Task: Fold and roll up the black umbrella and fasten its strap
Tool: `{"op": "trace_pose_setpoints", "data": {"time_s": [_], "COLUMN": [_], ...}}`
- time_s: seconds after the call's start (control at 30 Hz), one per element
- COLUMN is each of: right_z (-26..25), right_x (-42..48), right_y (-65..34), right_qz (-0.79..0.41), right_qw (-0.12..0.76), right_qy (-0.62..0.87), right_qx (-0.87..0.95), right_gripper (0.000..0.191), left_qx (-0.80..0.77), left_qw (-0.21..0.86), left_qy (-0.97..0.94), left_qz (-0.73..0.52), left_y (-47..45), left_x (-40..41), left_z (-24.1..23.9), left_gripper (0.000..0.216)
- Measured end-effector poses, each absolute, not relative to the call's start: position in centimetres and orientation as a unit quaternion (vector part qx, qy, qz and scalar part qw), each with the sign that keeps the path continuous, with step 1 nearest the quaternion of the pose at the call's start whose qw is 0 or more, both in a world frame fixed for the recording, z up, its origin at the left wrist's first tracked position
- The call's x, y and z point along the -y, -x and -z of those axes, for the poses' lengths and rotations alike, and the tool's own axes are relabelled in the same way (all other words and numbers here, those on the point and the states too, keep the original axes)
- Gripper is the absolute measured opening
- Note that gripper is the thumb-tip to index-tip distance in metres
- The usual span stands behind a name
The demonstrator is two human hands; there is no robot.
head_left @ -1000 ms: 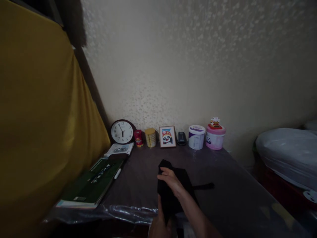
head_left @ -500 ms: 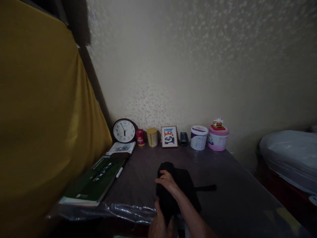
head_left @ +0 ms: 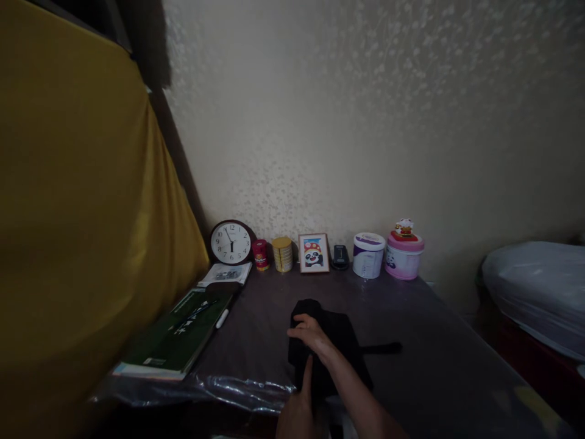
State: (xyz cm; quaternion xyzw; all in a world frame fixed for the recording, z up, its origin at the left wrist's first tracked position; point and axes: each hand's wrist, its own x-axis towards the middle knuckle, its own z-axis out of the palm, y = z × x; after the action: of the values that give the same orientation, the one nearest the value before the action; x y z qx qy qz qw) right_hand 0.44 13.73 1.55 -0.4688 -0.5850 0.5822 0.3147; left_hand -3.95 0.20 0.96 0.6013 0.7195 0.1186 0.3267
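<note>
A black fabric bundle (head_left: 347, 337) — matte and uneven, too dark to make out its exact kind — lies partly covered near the front edge of the dark tabletop (head_left: 429, 341), a narrow black strap (head_left: 381, 349) stretching rightward from it.

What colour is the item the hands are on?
The item is black, no pattern visible in the dim light; best seen in the head view.
</note>
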Motion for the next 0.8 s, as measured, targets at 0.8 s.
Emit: {"op": "trace_pose_setpoints", "data": {"time_s": [0.8], "right_z": [1.4], "right_x": [-19.4], "right_y": [-4.2], "right_qz": [-0.096], "right_qw": [0.263], "right_qy": [0.361], "right_qx": [0.889], "right_gripper": [0.033], "left_qx": [-0.785], "left_qw": [0.321], "left_qy": [-0.527], "left_qz": [-0.049], "left_y": [3.1], "left_x": [-1.3], "left_z": [0.8], "left_gripper": [0.073]}}
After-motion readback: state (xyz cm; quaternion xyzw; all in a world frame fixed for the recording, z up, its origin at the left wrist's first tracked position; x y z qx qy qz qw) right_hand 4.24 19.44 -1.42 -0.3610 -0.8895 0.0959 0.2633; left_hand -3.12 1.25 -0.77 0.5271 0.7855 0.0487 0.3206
